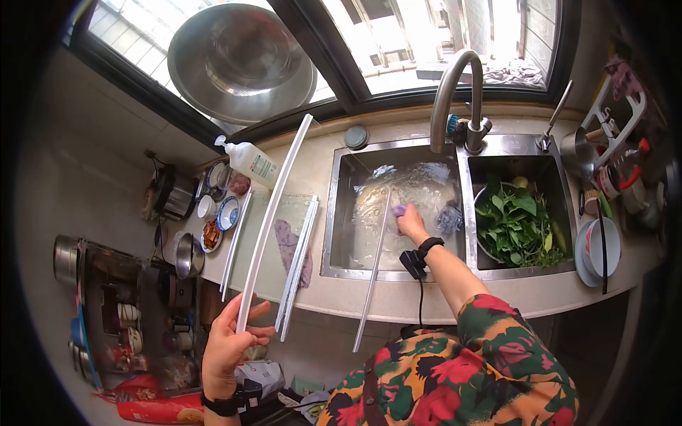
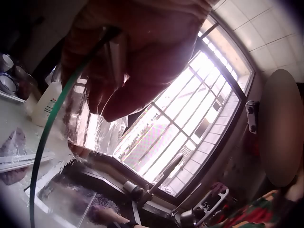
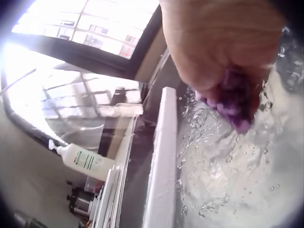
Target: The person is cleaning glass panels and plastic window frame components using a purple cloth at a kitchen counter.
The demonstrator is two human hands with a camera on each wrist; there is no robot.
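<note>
My left hand (image 1: 226,351) grips the lower end of a white edge strip (image 1: 273,202) on a clear panel, which stands tilted over the counter and the sink's left side. The panel's other white strip (image 1: 374,277) crosses the left basin (image 1: 337,234). Down in that basin, my right hand (image 1: 412,224) bunches a purple cloth (image 3: 232,102) at the rippling water (image 3: 223,175). A second clear panel (image 1: 264,248) with white strips lies on the counter at the left, where another mauve cloth (image 1: 285,245) shows.
Leafy greens (image 1: 515,216) fill the right basin. A curved faucet (image 1: 444,92) rises behind the sink. A white pump bottle (image 1: 250,162) and small dishes (image 1: 228,213) stand at the counter's left; stacked bowls (image 1: 602,248) sit at the right. A big steel basin (image 1: 241,64) is by the window.
</note>
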